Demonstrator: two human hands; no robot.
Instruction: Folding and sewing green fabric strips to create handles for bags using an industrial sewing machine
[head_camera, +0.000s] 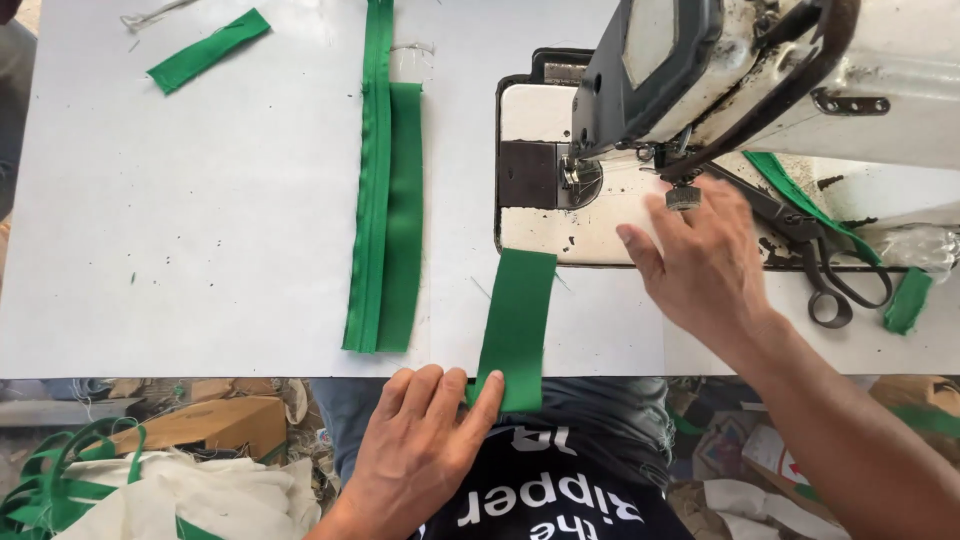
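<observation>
Nearest the person, the left hand (415, 455) lies flat at the table's front edge, fingers together and stretched out, its fingertips (490, 385) pressing on the near end of a short green fabric strip (517, 325). Nothing is pinched or enclosed; the hand only pins the cloth down. From those fingertips the strip runs straight away across the white table (200, 220), its far end lying just short of the sewing machine bed (540, 215).

To the right of that strip and farther off, the right hand (700, 260) is open and holds nothing, palm down on the bed, fingers spread loosely, just under the grey machine head (680, 70). Well apart from the strip, it touches no cloth.

Just beyond its wrist side lie black scissors (835, 275) beside a green scrap (908, 300). Left of the pinned strip, a long folded green band (385, 190) stretches away, and in the far corner rests another small green piece (208, 50).
</observation>
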